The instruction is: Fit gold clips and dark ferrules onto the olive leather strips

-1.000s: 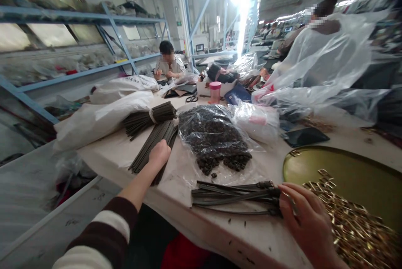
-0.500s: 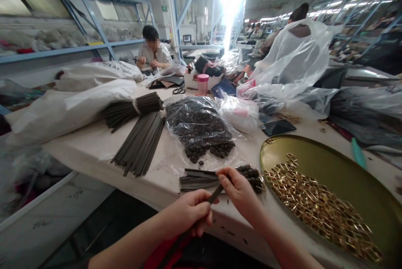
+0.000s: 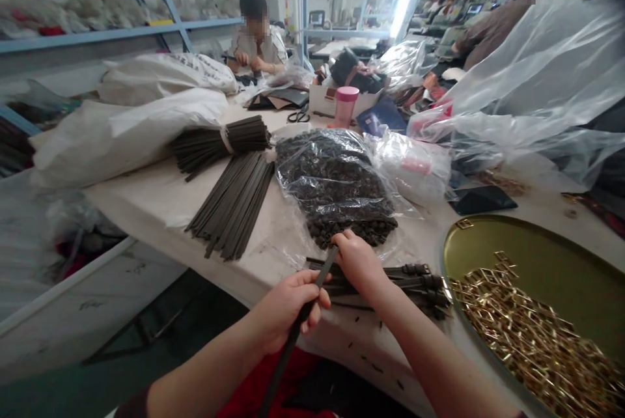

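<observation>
A long, narrow dark strap [image 3: 293, 333] slants up from my lap and is gripped midway by my left hand [image 3: 288, 307], thumb on top. My right hand [image 3: 359, 262] is closed at the strap's upper end, its fingertips hiding the very tip. Just behind the right fingers lies a clear plastic bag [image 3: 336, 177], with small dark loop-like pieces [image 3: 381, 232] spilling at its mouth. Below and behind my right hand, a bundle of dark straps [image 3: 410, 281] with fittings at their right ends rests near the table edge.
A gold-coloured tray [image 3: 551, 242] of metal rectangular rings stands at right. Two strap bundles, one loose [image 3: 234, 209] and one banded [image 3: 249, 135], lie at left. Behind are white sacks [image 3: 131, 138], scissors [image 3: 299, 115], a pink-lidded cup [image 3: 346, 109] and a seated person [image 3: 256, 47].
The view has shifted, so the table items appear further right. Both hands have moved left and slightly away over the table together, bringing the strap's end in front of the bag's mouth.
</observation>
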Demonstrator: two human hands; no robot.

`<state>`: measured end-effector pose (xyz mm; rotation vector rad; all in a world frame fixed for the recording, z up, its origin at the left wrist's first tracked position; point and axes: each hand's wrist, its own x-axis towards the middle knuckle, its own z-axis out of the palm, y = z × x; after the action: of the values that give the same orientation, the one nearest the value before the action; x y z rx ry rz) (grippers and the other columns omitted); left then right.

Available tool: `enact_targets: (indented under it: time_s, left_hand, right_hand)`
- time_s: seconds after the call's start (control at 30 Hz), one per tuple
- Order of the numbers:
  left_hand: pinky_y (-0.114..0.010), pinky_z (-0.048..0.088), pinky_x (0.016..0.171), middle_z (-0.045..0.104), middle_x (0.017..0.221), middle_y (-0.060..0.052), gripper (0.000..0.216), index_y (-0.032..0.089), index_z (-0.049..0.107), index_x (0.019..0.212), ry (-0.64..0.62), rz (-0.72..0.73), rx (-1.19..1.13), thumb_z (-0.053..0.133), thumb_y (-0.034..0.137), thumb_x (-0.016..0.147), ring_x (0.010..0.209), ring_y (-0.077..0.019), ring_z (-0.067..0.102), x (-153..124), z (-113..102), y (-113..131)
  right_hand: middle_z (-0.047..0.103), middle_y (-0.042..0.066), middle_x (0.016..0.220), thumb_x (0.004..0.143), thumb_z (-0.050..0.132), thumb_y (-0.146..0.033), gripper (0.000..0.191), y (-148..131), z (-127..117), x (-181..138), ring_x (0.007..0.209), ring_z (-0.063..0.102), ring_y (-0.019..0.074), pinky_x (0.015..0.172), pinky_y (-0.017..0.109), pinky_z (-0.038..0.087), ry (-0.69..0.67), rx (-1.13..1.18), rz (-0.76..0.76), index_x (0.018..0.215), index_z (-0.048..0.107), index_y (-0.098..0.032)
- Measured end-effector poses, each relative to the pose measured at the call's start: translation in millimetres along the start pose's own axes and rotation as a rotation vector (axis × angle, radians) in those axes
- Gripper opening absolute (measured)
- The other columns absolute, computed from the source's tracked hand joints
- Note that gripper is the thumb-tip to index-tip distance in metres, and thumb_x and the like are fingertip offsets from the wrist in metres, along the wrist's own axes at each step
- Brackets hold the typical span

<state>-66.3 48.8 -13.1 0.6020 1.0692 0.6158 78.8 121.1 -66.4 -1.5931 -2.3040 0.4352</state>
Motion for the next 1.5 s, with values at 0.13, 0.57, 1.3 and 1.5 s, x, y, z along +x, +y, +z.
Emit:
enact_targets:
  time_s: [0.13, 0.57, 1.3, 1.5]
  left_hand:
    - [-0.015, 0.023, 0.030, 0.055, 0.059, 0.007, 0.023, 0.015, 0.048, 0.092, 0.014, 0.004, 0.003, 0.044, 0.011, 0.069, 0.030, -0.0016, 0.036, 4, -3, -1]
    - [-0.013, 0.024, 0.031, 0.054, 0.057, 0.006, 0.021, 0.015, 0.046, 0.099, -0.120, 0.060, 0.339, 0.041, 0.025, 0.081, 0.030, -0.0020, 0.035, 3, 29, -13]
    - [-0.013, 0.010, 0.030, 0.041, 0.037, 0.013, 0.028, 0.021, 0.042, 0.095, -0.306, -0.083, 0.132, 0.056, 0.035, 0.076, 0.027, -0.0018, 0.020, -9, 50, -17]
    - [-0.014, 0.026, 0.037, 0.061, 0.067, 0.002, 0.011, 0.017, 0.045, 0.085, -0.152, 0.051, 0.369, 0.049, 0.025, 0.078, 0.039, -0.0032, 0.041, -6, 48, -13]
  right_hand:
    - [0.058, 0.012, 0.089, 0.080, 0.042, -0.010, 0.019, 4, -9, -7, 0.084, 0.056, 0.0234, 0.074, 0.034, 0.042, 0.045, 0.019, 0.030, 0.090, 0.058, -0.013]
    - [0.053, -0.004, 0.062, 0.072, 0.059, -0.042, 0.028, 14, -43, -77, 0.052, 0.048, 0.0092, 0.051, 0.023, 0.040, 0.094, 1.227, 0.427, 0.084, 0.053, -0.017]
    - [0.053, -0.005, 0.057, 0.068, 0.068, -0.036, 0.024, 12, -38, -112, 0.044, 0.043, 0.0047, 0.043, 0.018, 0.034, -0.018, 1.603, 0.509, 0.080, 0.061, -0.016]
    - [0.051, -0.005, 0.056, 0.070, 0.065, -0.040, 0.030, 11, -40, -112, 0.044, 0.042, 0.0056, 0.043, 0.020, 0.033, 0.125, 1.496, 0.463, 0.089, 0.063, -0.016]
